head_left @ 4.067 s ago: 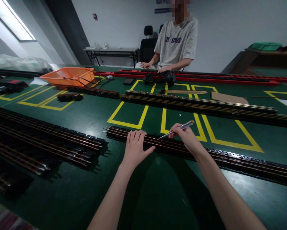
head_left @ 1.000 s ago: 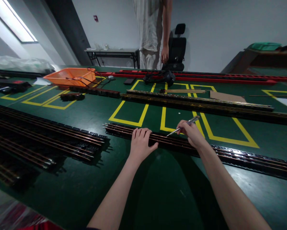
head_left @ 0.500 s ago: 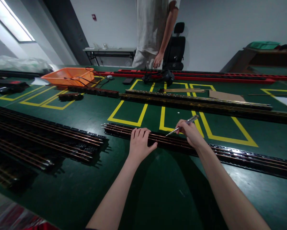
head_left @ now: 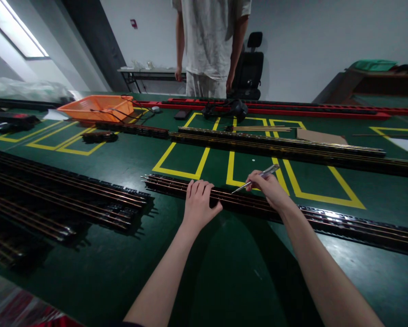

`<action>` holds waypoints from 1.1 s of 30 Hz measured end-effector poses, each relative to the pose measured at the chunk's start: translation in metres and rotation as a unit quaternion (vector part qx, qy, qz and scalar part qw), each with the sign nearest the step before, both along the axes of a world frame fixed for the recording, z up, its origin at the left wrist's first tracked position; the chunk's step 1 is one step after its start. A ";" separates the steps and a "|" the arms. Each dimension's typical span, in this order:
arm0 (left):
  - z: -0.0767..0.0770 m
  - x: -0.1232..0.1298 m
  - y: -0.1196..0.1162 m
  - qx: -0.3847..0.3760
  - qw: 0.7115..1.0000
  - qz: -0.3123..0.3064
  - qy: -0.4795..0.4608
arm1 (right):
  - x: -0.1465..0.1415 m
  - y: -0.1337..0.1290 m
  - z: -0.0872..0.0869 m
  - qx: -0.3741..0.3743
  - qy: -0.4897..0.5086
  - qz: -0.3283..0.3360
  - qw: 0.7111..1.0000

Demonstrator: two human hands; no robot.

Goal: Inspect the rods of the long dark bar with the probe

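The strip (head_left: 249, 202) lies on the table (head_left: 224, 263) beneath both hands, its right end out of view. The left hand (head_left: 199, 206) rests across it, fingers extended, thumb spread. The right hand (head_left: 265, 187) grips a pen-like tool (head_left: 271, 170), tip at the strip just right of the left hand; contact cannot be confirmed. Work at this spot appears underway; finished and remaining sections cannot be distinguished. The left hand covers one section; the tool's side is unobstructed. More strips (head_left: 105, 188) lie to the left; beyond are a tray (head_left: 84, 113) and a standing person (head_left: 208, 45).
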State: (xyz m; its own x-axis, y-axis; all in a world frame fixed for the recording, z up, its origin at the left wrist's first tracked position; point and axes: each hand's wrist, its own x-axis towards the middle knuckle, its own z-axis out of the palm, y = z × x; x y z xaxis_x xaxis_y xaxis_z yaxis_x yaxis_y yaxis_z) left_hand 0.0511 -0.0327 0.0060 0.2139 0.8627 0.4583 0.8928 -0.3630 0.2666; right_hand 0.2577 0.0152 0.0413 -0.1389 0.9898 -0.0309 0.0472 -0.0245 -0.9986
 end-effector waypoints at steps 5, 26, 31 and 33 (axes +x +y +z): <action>-0.001 -0.003 -0.001 0.008 1.000 0.013 -0.019 | -0.003 -0.005 0.009 0.001 -0.032 0.059 0.998; -0.001 -0.003 0.001 -0.047 0.998 -0.039 0.006 | -0.001 -0.002 0.001 -0.018 0.041 0.035 0.998; -0.002 -0.002 0.001 -0.043 0.999 -0.025 0.016 | 0.000 -0.002 0.000 -0.024 0.044 0.021 0.999; -0.003 -0.001 0.001 -0.038 0.999 -0.020 0.019 | -0.001 -0.002 0.000 -0.024 0.039 0.010 0.999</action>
State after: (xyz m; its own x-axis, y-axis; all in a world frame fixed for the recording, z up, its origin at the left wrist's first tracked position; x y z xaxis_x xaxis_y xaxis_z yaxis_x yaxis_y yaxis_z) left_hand 0.0505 -0.0312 0.0030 0.2645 0.8850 0.3831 0.8884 -0.3781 0.2602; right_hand 0.2569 0.0132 0.0414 -0.1623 0.9845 -0.0670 -0.0301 -0.0728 -0.9969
